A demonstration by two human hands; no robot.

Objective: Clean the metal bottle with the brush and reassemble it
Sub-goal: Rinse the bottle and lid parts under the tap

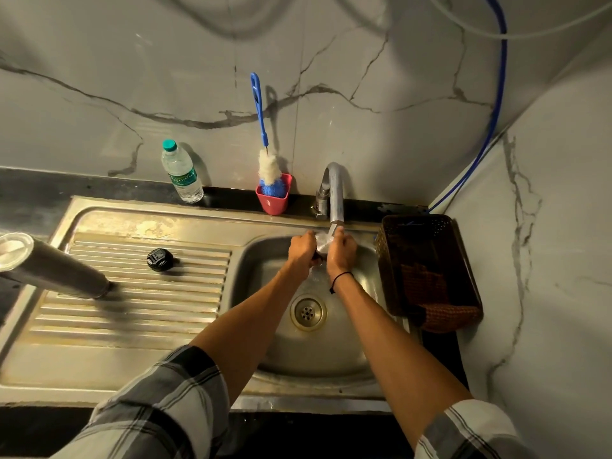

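Both hands were held together under the running tap at the far side of the sink. The left hand and the right hand had their fingers curled around a small pale item between them, directly in the water stream; what the item was could not be made out, though it may be a bottle part.

The metal bottle stood on the ribbed drainboard at the far left, well apart from the hands, its open mouth tilted toward the camera by the wide lens. A black cap lay on the drainboard between the bottle and the sink. The brush stood bristles-down in a red cup against the far wall, untouched, left of the tap. A plastic water bottle stood further left on the tabletop, and a brown basket sat right of the sink.

Assessment: the metal bottle appeared rigid, tall and fairly weighty, and likely slippery once wet; it should be gripped around the mid-body with a full wrap. The brush should be taken by its blue handle. The cap looked small and light, with ridges offering purchase. Scrubbing and reassembly were judged not yet done.
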